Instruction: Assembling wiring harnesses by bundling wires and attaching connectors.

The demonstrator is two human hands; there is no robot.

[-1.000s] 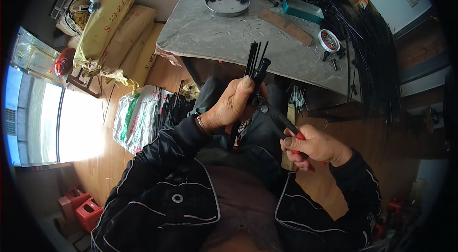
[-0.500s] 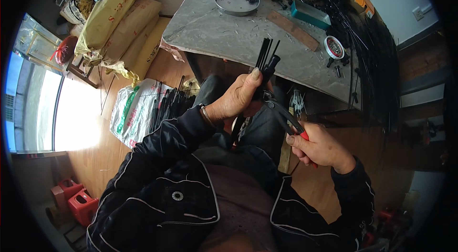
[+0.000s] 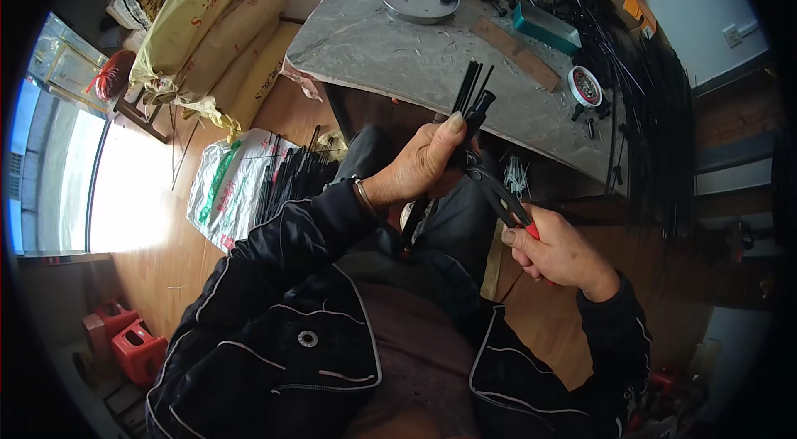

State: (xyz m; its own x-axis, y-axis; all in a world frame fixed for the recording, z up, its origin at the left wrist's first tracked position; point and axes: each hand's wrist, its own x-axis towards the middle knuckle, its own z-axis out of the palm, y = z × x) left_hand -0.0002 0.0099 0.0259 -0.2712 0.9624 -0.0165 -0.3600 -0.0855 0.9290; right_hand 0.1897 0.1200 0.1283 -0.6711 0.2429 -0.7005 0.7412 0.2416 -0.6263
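My left hand (image 3: 421, 160) is closed round a bundle of thin black rods (image 3: 471, 83), whose ends stick up past the thumb. Beside them in the same grip stands a thicker black tubular piece (image 3: 479, 107). My right hand (image 3: 558, 246) is wrapped round the red handles of a pair of pliers (image 3: 496, 191). The dark jaws reach up to the underside of the bundle, close by my left fingers. What the jaws touch there is too dark to make out. Below the left hand, the lower part of the bundle drops between my knees.
A grey table (image 3: 357, 44) lies ahead, bearing a round metal pan (image 3: 420, 19), a teal box (image 3: 545, 28), a wooden strip (image 3: 515, 53) and a small round tub (image 3: 585, 87). Long black rods (image 3: 664, 132) hang off its right side. Stacked sacks (image 3: 195, 19) and red stools (image 3: 139, 352) stand left.
The view has shifted slightly. Both hands keep nearly the same hold on the rods and the pliers, and the pliers' handles look a little closer together.
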